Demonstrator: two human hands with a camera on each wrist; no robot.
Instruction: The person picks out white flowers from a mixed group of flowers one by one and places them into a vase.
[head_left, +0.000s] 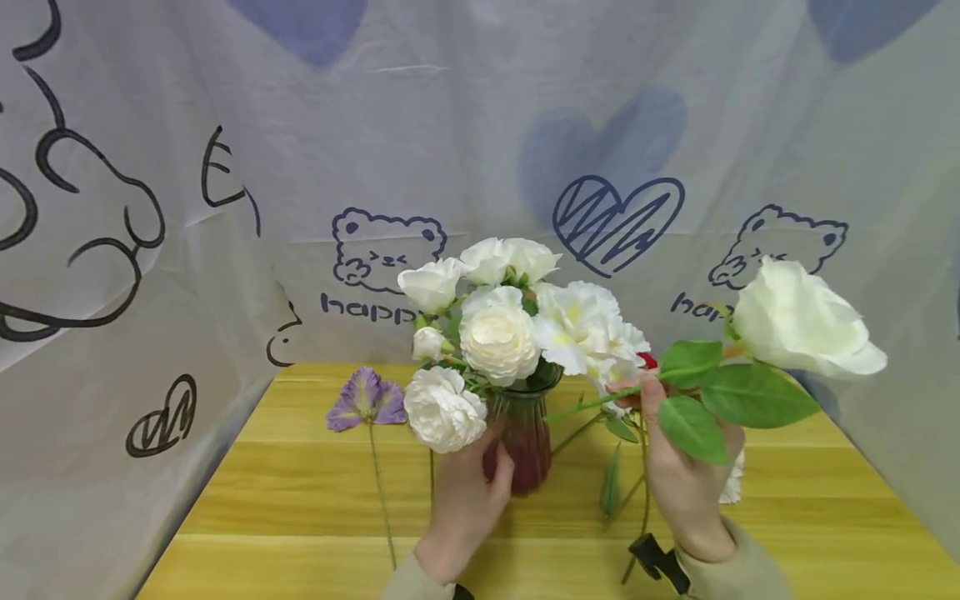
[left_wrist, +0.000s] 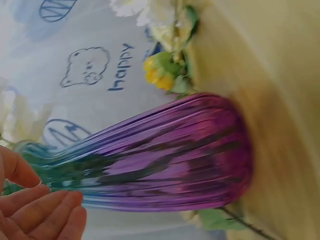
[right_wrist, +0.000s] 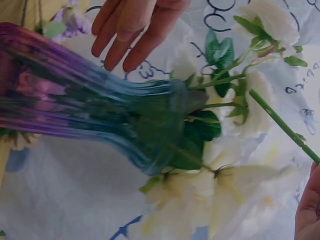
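Note:
A ribbed glass vase (head_left: 528, 442), purple below and blue-green at the neck, stands upright on the table. White flowers (head_left: 498, 335) with green leaves fill its mouth. My left hand (head_left: 467, 496) is at the vase's left side; in the right wrist view its fingers (right_wrist: 137, 35) extend beside the neck, and contact is unclear. With my right hand (head_left: 686, 475) I pinch the stem of a white rose (head_left: 802, 325), right of the vase. The blossom points right, and the bare stem end (right_wrist: 257, 97) points toward the bouquet, outside the vase.
On the wooden table (head_left: 300, 500), a purple flower (head_left: 366, 400) lies left of the vase. Loose stems (head_left: 645, 492) lie to the right, and a yellow flower (left_wrist: 162, 72) shows behind the vase. A printed curtain (head_left: 480, 150) encloses the back and sides.

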